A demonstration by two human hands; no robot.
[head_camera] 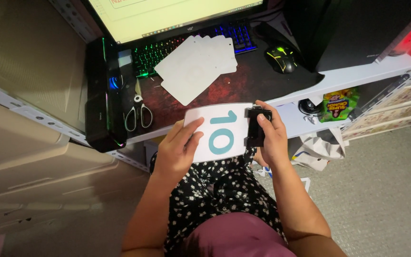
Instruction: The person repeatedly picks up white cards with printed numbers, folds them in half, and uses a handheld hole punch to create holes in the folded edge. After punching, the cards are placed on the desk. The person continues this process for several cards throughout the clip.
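Head view showed you seated at a desk, holding a white card printed with large teal digits over your lap, at 6 o'clock from the keyboard. Your left hand gripped the card's left edge, thumb on top and fingers curled under. Your right hand was closed around a black punch clamped over the card's right edge, thumb pressing on its top. The card's long axis ran from 9 to 3 o'clock, so the punch sat at 3 o'clock from your left fingers, right hand nearer to it. A fanned stack of cards lay on the desk at 12 o'clock from the held card, scissors at 10 o'clock, a mouse at 1 o'clock.
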